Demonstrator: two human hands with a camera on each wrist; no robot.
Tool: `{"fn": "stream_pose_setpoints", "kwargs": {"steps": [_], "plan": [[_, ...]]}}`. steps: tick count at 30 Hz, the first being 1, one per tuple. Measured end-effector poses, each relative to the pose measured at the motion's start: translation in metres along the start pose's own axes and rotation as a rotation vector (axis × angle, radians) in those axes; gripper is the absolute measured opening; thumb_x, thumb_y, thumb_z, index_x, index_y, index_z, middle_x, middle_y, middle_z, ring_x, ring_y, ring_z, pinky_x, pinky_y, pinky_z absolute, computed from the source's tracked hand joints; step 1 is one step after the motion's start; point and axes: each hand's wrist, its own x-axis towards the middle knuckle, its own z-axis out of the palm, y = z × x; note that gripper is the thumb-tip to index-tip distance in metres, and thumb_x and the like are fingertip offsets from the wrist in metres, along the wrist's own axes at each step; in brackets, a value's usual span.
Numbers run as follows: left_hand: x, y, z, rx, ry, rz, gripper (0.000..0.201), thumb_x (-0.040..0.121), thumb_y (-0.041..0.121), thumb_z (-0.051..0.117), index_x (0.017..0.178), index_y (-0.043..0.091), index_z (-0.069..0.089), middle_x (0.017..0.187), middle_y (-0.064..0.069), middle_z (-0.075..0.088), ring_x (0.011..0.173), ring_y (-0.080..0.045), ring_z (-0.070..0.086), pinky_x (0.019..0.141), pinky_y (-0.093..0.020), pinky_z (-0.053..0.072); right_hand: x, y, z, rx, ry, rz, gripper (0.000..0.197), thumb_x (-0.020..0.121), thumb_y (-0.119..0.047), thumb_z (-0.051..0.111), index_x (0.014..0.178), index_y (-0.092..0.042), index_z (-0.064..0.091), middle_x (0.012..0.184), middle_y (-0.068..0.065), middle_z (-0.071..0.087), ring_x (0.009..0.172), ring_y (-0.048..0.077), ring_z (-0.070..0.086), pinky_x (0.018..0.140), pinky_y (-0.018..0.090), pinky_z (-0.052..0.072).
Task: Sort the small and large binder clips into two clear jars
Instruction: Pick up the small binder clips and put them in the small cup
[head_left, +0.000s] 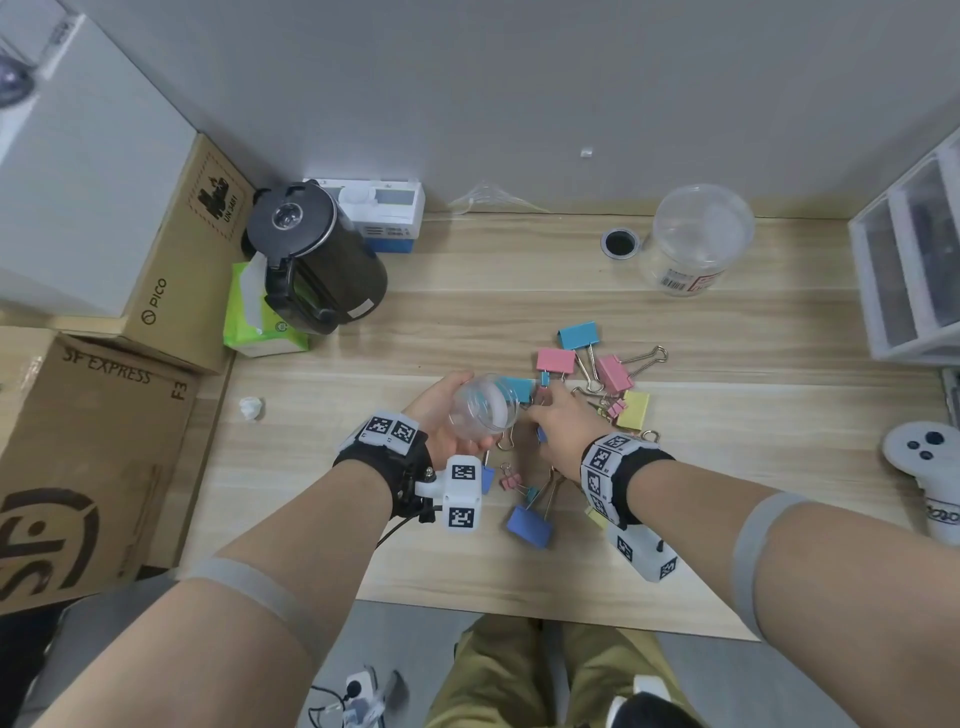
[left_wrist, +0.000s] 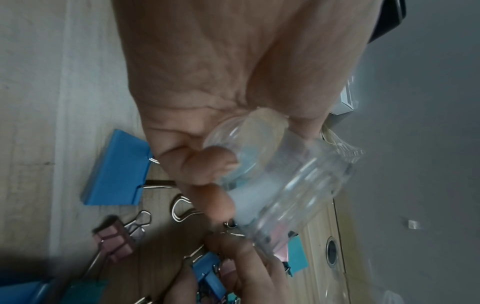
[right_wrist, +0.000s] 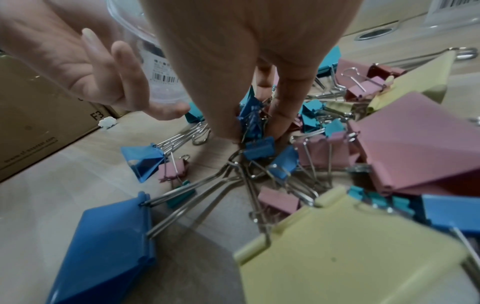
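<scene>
A heap of coloured binder clips (head_left: 587, 395), large and small, lies mid-table. My left hand (head_left: 470, 413) grips a small clear jar (head_left: 488, 408), tilted on its side with its mouth toward the heap; in the left wrist view the small jar (left_wrist: 280, 185) sits in the curled fingers. My right hand (head_left: 540, 404) reaches down into the heap. Its thumb and forefinger pinch a small blue clip (right_wrist: 250, 121) just beside the jar's mouth. A larger clear jar (head_left: 696, 244) with a barcode label stands upright at the back right, apart from both hands.
A black kettle (head_left: 317, 260) and a green tissue pack (head_left: 260, 322) stand at the back left beside cardboard boxes (head_left: 104, 441). A white drawer unit (head_left: 914, 260) and a white controller (head_left: 930, 467) line the right edge. A cable hole (head_left: 620, 242) sits near the large jar.
</scene>
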Motion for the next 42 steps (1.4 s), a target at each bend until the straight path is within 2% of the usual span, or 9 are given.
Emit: {"fn": "stream_pose_setpoints", "kwargs": {"steps": [5,10,13,15,20,25,33,37,42], "plan": [[-0.001,0.002,0.006,-0.019,0.072,0.003,0.061,0.096,0.055,0.050,0.134,0.007,0.055,0.086,-0.020,0.070,0.051,-0.027,0.061,0.041,-0.022,0.043,0.000,0.005,-0.011,0.075,0.008,0.029,0.029,0.084,-0.010,0.063,0.112,-0.014,0.059,0.120,0.010,0.043,0.096,0.029,0.058,0.084,0.038,0.052],[-0.004,0.005,0.015,-0.071,0.144,0.012,0.059,0.097,0.049,0.057,0.135,0.004,0.053,0.105,-0.026,0.065,0.048,-0.031,0.066,0.039,-0.025,0.048,-0.002,0.013,-0.031,0.330,0.037,0.105,0.020,0.076,-0.014,0.069,0.093,-0.020,0.060,0.094,0.000,0.055,0.082,0.021,0.057,0.064,0.028,0.043],[-0.003,0.006,0.018,-0.115,0.183,0.010,0.058,0.097,0.046,0.059,0.137,0.005,0.050,0.120,-0.028,0.062,0.068,-0.035,0.068,0.041,-0.030,0.052,-0.005,0.018,-0.051,0.486,0.084,0.146,0.021,0.074,-0.017,0.072,0.090,-0.023,0.060,0.078,-0.008,0.056,0.065,0.015,0.055,0.052,0.024,0.042],[-0.004,0.007,0.021,-0.134,0.176,0.007,0.055,0.098,0.045,0.056,0.134,0.003,0.052,0.111,-0.026,0.065,0.078,-0.036,0.066,0.046,-0.035,0.055,-0.005,0.021,-0.066,0.588,0.110,0.156,0.021,0.073,-0.019,0.074,0.086,-0.027,0.059,0.080,-0.010,0.061,0.061,0.011,0.058,0.050,0.021,0.044],[-0.002,0.010,0.035,-0.117,0.112,0.014,0.054,0.101,0.046,0.049,0.130,0.002,0.056,0.107,-0.024,0.064,0.055,-0.032,0.069,0.042,-0.035,0.054,0.002,0.011,-0.084,0.824,0.054,0.140,0.021,0.073,-0.012,0.079,0.082,-0.022,0.062,0.087,0.004,0.065,0.067,0.018,0.058,0.075,0.044,0.059],[0.008,0.008,0.042,-0.146,0.054,-0.023,0.061,0.102,0.052,0.040,0.132,0.001,0.055,0.107,-0.022,0.064,0.069,-0.032,0.069,0.055,-0.035,0.057,0.002,0.001,-0.073,0.964,0.075,0.150,0.027,0.075,-0.018,0.083,0.094,-0.015,0.064,0.089,0.005,0.061,0.075,0.031,0.071,0.074,0.052,0.060],[-0.001,0.008,0.041,-0.185,0.011,-0.013,0.045,0.105,0.046,0.035,0.112,0.009,0.060,0.087,-0.013,0.064,0.057,-0.024,0.066,0.053,-0.027,0.052,-0.004,-0.002,-0.082,1.205,-0.148,0.171,0.016,0.090,0.006,0.060,0.096,-0.007,0.068,0.106,0.019,0.073,0.096,0.027,0.073,0.089,0.041,0.058],[-0.004,0.009,0.036,-0.124,0.003,-0.009,0.039,0.101,0.030,0.036,0.100,0.002,0.063,0.071,-0.017,0.067,0.046,-0.026,0.063,0.042,-0.024,0.050,-0.004,0.011,-0.086,1.071,0.027,0.250,0.009,0.092,0.002,0.055,0.093,-0.005,0.061,0.089,0.012,0.072,0.068,0.018,0.072,0.065,0.031,0.059],[-0.003,0.006,0.032,-0.141,0.022,-0.017,0.038,0.099,0.032,0.040,0.112,0.002,0.061,0.082,-0.020,0.070,0.057,-0.029,0.064,0.048,-0.030,0.054,-0.007,0.042,-0.066,0.331,-0.040,0.216,0.020,0.079,-0.006,0.068,0.093,-0.019,0.068,0.089,-0.008,0.064,0.086,0.013,0.066,0.080,0.033,0.059]]}}
